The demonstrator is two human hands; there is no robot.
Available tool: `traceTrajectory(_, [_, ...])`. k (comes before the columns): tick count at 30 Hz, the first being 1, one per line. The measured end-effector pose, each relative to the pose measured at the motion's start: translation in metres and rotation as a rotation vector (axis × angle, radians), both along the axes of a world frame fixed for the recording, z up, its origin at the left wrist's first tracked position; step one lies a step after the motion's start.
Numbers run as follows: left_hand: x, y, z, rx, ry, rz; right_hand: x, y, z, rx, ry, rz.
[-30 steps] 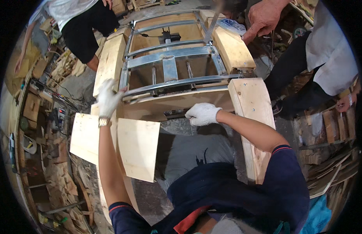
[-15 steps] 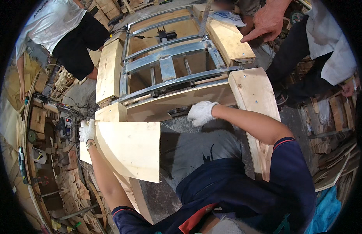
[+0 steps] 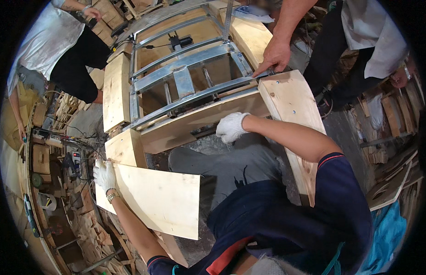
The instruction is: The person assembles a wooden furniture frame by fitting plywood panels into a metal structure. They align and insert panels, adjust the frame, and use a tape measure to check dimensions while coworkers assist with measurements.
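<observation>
My left hand (image 3: 104,176), in a white knit glove, grips the left edge of a thin pale plywood panel (image 3: 160,197). The panel lies tilted over the left wooden beam (image 3: 125,147), covering part of it. My right hand (image 3: 232,127), gloved too, is closed above my thigh, close to the plywood crosspiece (image 3: 199,120); whatever it may hold is hidden. Beyond the crosspiece is a metal frame (image 3: 184,83) with curved bars and a small black motor (image 3: 180,42). A co-worker's bare hand (image 3: 275,57) points at the frame's near right corner.
Thick wooden beams flank me, the right beam (image 3: 293,110) running beside my right arm. One person (image 3: 50,43) stands at the left, another (image 3: 371,41) at the right. Wood scraps (image 3: 91,224) litter the left floor; a blue cloth (image 3: 387,233) is at lower right.
My left hand and the plywood panel have shifted down toward me. The co-worker's pointing hand has come down to the frame's corner. The person at the left has raised a hand.
</observation>
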State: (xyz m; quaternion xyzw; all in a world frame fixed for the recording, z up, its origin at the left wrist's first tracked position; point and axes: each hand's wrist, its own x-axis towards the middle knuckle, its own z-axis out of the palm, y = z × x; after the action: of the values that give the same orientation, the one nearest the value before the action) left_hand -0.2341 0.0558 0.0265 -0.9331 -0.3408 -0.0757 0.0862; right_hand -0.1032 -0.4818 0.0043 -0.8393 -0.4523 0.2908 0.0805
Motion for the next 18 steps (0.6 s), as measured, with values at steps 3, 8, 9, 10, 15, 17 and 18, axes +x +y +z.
traceTrajectory(3, [0.000, 0.001, 0.001, 0.009, -0.036, -0.016, 0.004, 0.000, -0.004, 0.002, -0.008, -0.013])
traceTrajectory(8, [-0.006, 0.019, -0.004, -0.007, -0.041, 0.003, 0.006, 0.005, -0.009, 0.005, -0.012, 0.000])
traceTrajectory(9, [-0.005, 0.017, -0.005, -0.015, -0.045, 0.006, 0.005, 0.003, -0.010, 0.019, -0.017, -0.001])
traceTrajectory(10, [-0.004, 0.011, -0.001, -0.017, -0.049, 0.013, 0.004, 0.003, -0.009, 0.005, -0.010, -0.007])
traceTrajectory(15, [-0.004, 0.016, -0.005, -0.007, -0.064, 0.007, 0.003, 0.004, -0.007, -0.013, -0.006, -0.031])
traceTrajectory(17, [-0.003, 0.018, -0.004, -0.018, -0.050, 0.006, 0.005, 0.003, -0.009, -0.008, -0.008, -0.021])
traceTrajectory(18, [-0.002, 0.018, -0.004, -0.019, -0.051, 0.004, 0.006, 0.003, -0.010, -0.005, -0.009, -0.016])
